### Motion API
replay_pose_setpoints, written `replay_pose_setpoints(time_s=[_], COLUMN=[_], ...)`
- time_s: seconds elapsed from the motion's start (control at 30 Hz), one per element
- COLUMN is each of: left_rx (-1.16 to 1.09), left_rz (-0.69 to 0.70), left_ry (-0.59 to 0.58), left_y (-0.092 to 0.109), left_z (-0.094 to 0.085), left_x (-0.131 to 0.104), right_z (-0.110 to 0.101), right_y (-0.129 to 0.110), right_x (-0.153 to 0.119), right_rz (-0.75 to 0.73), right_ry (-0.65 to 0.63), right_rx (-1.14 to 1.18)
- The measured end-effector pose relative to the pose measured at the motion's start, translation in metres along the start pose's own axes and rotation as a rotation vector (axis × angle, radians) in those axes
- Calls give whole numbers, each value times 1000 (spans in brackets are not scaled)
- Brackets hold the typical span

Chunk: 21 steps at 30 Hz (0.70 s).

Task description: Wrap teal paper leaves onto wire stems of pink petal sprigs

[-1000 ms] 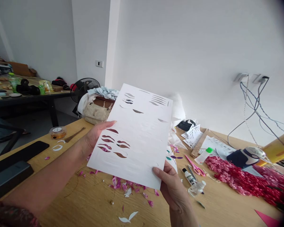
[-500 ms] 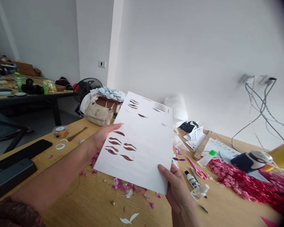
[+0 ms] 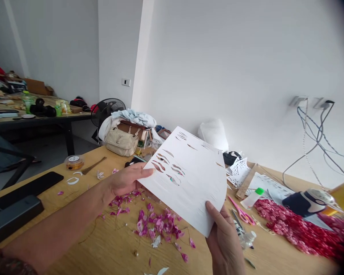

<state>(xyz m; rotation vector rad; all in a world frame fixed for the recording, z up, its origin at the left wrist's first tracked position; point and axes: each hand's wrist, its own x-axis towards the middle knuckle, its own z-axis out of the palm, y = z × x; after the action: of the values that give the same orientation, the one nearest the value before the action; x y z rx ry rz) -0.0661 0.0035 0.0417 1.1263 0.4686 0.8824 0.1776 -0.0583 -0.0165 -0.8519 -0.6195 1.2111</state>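
A white sheet of paper (image 3: 189, 191) with several wavy, leaf-shaped holes cut through it is held up, tilted, above the table. My left hand (image 3: 132, 176) pinches its left edge, thumb on top and fingers hidden beneath. At the lower right corner my right hand (image 3: 223, 233) grips the sheet, the thumb lying over it. Below the paper, pink petals (image 3: 160, 225) are scattered on the wood, with a small gold bead (image 3: 135, 253) near them. A white cut-out leaf shape (image 3: 162, 271) shows at the bottom edge.
On the right lie pink scissors (image 3: 240, 210), a green-capped bottle (image 3: 252, 198) and a pink-red sequined heap (image 3: 292, 225). A black phone (image 3: 28, 189) and a clear round container (image 3: 73, 162) are on the left. A beige bag (image 3: 122, 140) stands at the back.
Both hands have turned the sheet and shifted it slightly right, tilting it flatter. More of the pink petals beneath now show. The sheet's right side bends a little.
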Motion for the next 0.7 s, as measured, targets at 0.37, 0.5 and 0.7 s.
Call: replay_pose_setpoints(time_s=[0.37, 0.5, 0.7], left_rx=[100, 85, -23], left_rz=[157, 187, 255], left_ry=[177, 246, 334], left_y=[-3, -7, -19], left_z=[11, 11, 11], left_x=[-8, -6, -2], right_z=[-1, -2, -4], right_y=[1, 4, 10], right_x=[1, 2, 6], right_rz=[-37, -40, -66], right_ry=[55, 44, 25], right_rx=[28, 5, 9])
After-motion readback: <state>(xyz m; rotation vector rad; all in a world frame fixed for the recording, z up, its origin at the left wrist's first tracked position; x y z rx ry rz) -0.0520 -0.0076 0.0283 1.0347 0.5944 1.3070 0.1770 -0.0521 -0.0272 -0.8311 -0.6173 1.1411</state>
